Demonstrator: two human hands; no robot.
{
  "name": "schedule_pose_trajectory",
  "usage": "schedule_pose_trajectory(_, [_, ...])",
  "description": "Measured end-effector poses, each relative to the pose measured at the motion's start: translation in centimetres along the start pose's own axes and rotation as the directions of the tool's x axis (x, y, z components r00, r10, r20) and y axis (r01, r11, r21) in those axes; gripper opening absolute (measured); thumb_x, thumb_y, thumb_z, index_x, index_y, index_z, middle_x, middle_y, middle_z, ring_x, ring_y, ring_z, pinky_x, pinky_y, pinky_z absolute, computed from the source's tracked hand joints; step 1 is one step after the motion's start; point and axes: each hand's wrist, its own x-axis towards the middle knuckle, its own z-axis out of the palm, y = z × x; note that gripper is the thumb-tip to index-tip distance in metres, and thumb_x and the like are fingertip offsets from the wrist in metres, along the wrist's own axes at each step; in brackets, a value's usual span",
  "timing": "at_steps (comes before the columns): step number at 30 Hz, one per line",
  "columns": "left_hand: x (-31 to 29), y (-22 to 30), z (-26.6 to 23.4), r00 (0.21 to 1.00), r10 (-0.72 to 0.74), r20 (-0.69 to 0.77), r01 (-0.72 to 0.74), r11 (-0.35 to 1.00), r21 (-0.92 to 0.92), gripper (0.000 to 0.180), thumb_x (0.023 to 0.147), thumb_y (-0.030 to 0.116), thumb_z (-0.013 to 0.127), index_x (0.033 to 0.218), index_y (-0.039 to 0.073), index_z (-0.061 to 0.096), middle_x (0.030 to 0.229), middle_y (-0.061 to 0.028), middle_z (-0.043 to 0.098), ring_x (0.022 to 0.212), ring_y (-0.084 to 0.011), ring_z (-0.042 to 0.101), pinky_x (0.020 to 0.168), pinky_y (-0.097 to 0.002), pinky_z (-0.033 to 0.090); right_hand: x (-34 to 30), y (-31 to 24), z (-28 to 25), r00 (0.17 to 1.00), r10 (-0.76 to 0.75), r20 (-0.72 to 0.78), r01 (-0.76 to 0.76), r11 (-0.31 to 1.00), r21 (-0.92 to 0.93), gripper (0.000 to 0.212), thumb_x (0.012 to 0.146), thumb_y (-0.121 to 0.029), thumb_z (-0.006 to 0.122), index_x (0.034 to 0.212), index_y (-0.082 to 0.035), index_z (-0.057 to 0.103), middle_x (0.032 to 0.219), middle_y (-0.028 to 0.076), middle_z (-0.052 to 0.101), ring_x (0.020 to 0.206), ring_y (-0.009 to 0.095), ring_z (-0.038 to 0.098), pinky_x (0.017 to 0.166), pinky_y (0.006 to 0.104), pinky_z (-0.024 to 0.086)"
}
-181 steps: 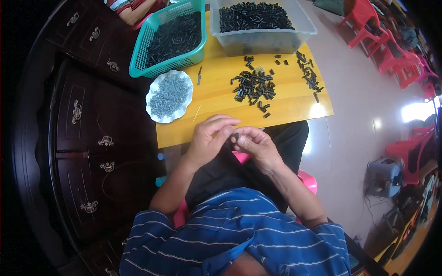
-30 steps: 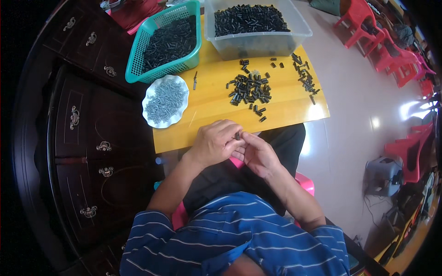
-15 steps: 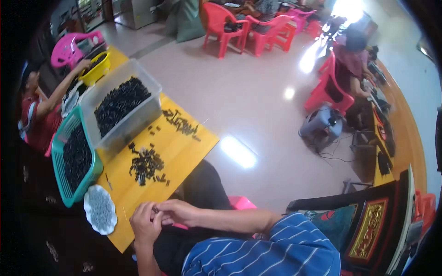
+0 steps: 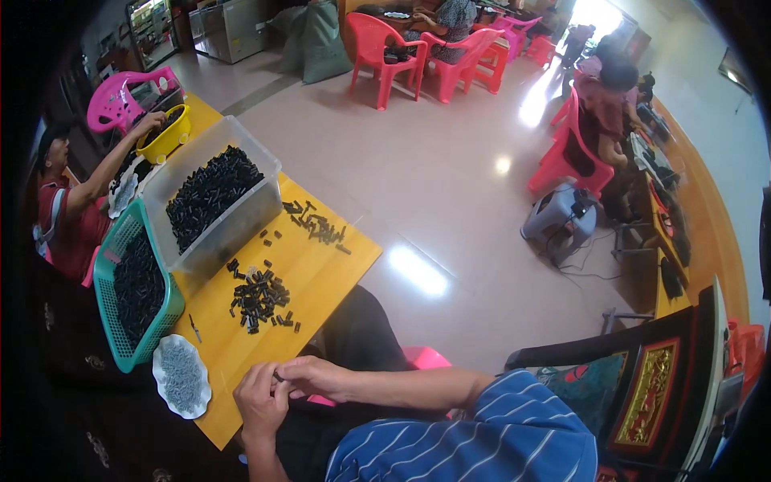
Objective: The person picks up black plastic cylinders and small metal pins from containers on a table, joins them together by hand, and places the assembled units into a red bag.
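My left hand (image 4: 259, 398) and my right hand (image 4: 316, 377) meet just off the near edge of the yellow table (image 4: 321, 273). Their closed fingertips pinch one small black piece (image 4: 278, 376), mostly hidden by the fingers. Beyond them on the table lies a loose pile of short black tube-like pieces (image 4: 261, 299). Farther back, more pieces are spread in a second group (image 4: 317, 225). To the left of my hands, a white scalloped plate (image 4: 206, 406) holds many tiny grey parts. A thin pointed tool (image 4: 194, 328) rests beside it.
A clear plastic bin (image 4: 269, 193) and a green basket (image 4: 173, 301), both full of black pieces, stand at the left. Across from them a person (image 4: 68, 189) reaches into a yellow basin (image 4: 173, 138). Pink chairs (image 4: 385, 60) and a grey stool (image 4: 562, 221) stand on the floor.
The view has shifted slightly. My hands stay together on the small black piece, with the fingers only a little rearranged. The person at the left keeps a hand at the yellow basin.
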Motion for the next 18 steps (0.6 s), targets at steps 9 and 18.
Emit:
schedule_pose_trajectory(9, [-0.2,-0.3,-0.1,0.999,0.039,0.015,-0.040,0.999,0.014,0.024,0.075,0.007,0.073,0.098,0.002,0.067,0.091,-0.0144,0.068,0.080,-0.0358,0.067,0.070,-0.0431,0.053,-0.1,0.4,0.0,1.000,-0.013,0.017,0.013,1.000,-0.009,0.028,0.100,-0.036,0.061,0.110,-0.011,0.068,0.105,-0.002,0.070,0.093,0.005,0.061,0.081,0.0224,0.045])
schedule_pose_trajectory(18, [0.3,1.5,-2.5,0.986,-0.139,0.095,0.160,0.946,-0.281,0.028,0.078,0.003,0.074,0.105,-0.003,0.067,0.094,-0.0152,0.068,0.081,-0.0278,0.068,0.073,-0.0353,0.054,-0.4,0.0,0.2,1.000,-0.018,0.018,0.019,0.997,-0.079,0.038,0.099,-0.046,0.061,0.111,-0.010,0.067,0.102,-0.001,0.069,0.090,0.006,0.060,0.079,0.0224,0.046])
